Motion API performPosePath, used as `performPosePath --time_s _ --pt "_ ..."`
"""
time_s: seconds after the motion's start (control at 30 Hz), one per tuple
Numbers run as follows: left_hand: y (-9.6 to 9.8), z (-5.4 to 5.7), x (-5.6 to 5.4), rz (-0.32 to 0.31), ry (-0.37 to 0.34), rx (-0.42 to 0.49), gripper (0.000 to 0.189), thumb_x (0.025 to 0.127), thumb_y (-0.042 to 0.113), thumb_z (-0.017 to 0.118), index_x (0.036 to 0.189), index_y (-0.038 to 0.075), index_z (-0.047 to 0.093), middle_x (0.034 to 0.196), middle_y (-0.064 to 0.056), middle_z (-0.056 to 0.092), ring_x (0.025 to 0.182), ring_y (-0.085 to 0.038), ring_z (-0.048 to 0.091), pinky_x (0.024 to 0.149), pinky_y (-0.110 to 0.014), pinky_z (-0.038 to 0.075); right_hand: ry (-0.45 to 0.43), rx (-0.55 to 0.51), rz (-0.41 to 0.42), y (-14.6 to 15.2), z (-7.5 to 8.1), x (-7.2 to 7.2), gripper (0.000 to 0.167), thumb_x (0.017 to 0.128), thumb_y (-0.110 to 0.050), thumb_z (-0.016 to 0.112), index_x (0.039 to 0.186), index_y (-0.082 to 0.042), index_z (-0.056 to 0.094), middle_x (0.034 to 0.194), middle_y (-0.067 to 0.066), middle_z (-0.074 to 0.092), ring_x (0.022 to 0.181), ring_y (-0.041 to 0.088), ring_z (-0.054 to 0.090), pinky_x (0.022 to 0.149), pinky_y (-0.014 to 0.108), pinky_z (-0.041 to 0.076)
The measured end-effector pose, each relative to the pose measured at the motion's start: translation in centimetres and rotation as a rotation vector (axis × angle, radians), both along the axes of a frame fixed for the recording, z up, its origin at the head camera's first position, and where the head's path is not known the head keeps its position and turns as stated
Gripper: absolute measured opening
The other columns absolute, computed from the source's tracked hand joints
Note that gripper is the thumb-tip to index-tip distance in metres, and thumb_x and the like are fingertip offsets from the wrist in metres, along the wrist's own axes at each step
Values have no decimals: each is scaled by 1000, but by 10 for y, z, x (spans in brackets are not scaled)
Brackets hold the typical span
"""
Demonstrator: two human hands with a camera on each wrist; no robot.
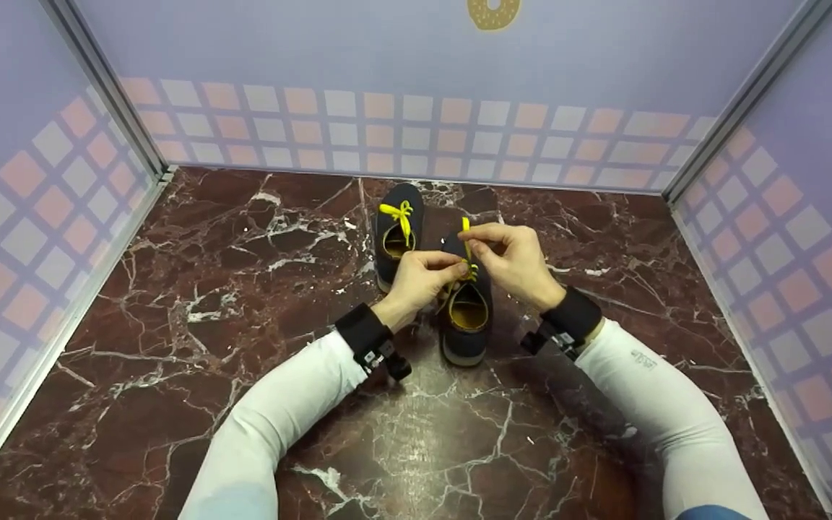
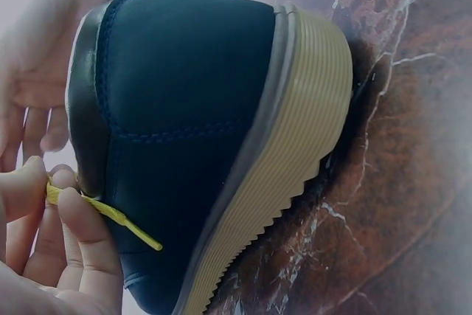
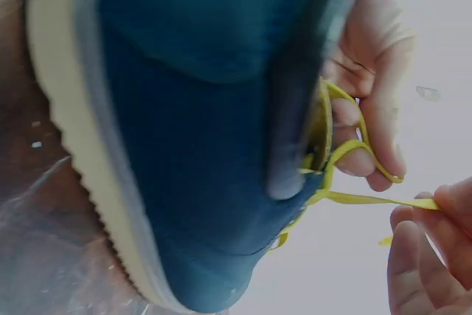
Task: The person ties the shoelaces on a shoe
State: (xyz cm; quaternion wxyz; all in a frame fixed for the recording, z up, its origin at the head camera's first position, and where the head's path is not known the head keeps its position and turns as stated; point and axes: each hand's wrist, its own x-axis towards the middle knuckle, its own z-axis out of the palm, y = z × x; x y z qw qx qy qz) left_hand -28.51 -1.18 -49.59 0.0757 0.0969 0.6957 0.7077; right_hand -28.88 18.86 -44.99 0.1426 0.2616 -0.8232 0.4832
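Observation:
A dark shoe (image 1: 452, 339) with a yellow lining stands on the floor between both hands, toe pointing away. My left hand (image 1: 423, 278) pinches a yellow lace (image 2: 103, 206) between thumb and fingers at the shoe's opening; one loose end hangs down the shoe's side in the left wrist view. With thumb and index finger my right hand (image 1: 517, 263) pinches another stretch of yellow lace (image 3: 376, 199), pulled out straight from the shoe. Just left stands a second dark shoe (image 1: 409, 193), its yellow lace (image 1: 403, 214) tied in a bow.
Dark red marbled floor (image 1: 257, 289) lies under the shoes. Purple panels with pink and white squares (image 1: 416, 137) rise at the back, left and right. Black bands with small cameras (image 1: 364, 334) sit on both wrists.

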Motion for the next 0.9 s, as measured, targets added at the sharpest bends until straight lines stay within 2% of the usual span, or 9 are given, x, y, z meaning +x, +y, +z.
performPosePath --time_s 0.13,0.17,0.27,0.33,0.47,0.57,0.67,0.8,0.9 --pt "0 -1 1 -4 -18 20 20 100 12 85 115 0 87 72 7 78 58 -6 66 56 -22 54 -114 4 38 -6 5 -7 20 107 -8 71 114 -6 89 101 17 86 62 2 47 63 18 35" --pt "-1 -1 1 -6 -22 28 20 100 12 85 115 0 87 70 6 77 58 -6 67 55 -22 54 -141 7 47 -7 6 -9 20 108 -11 70 114 -5 89 95 15 84 62 2 45 63 19 34" --pt "-1 0 2 -12 -27 44 20 100 12 85 116 0 87 68 6 77 57 -7 69 54 -21 55 -200 20 68 -12 6 -15 25 112 -19 67 113 -6 89 79 3 75 58 3 39 60 21 30" --pt "-1 0 2 -13 -24 41 21 100 13 85 116 0 87 67 5 77 58 -6 70 53 -21 56 -234 39 79 -15 4 -18 31 114 -25 64 111 -7 89 76 -3 71 53 4 31 57 22 25" --pt "-1 1 3 -13 -10 19 20 100 13 86 115 2 88 66 6 76 59 -6 72 53 -21 57 -286 100 96 -19 0 -23 42 116 -35 59 108 -9 90 81 4 80 55 4 44 57 20 36" --pt "-1 2 2 -13 0 13 19 99 12 85 115 2 88 64 6 75 58 -6 71 53 -21 57 -300 158 94 -22 -3 -25 48 117 -41 54 107 -10 90 90 11 84 64 6 58 63 21 46" --pt "-2 3 2 -13 6 12 19 99 10 85 116 2 88 62 6 75 56 -6 71 52 -21 57 -314 212 92 -23 -5 -28 54 119 -45 48 112 -11 89 99 12 86 77 10 68 73 23 52" --pt "-4 3 1 -21 6 12 19 98 9 85 116 2 88 63 5 75 57 -6 71 53 -21 57 -307 281 97 -21 -8 -30 57 120 -46 42 120 -12 87 108 11 87 89 17 74 82 27 55" --pt "-5 3 0 -20 3 12 19 98 11 86 115 3 88 64 4 76 57 -6 71 54 -22 57 -259 321 100 -17 -8 -30 55 121 -44 42 122 -12 87 108 11 87 89 18 74 81 29 55"
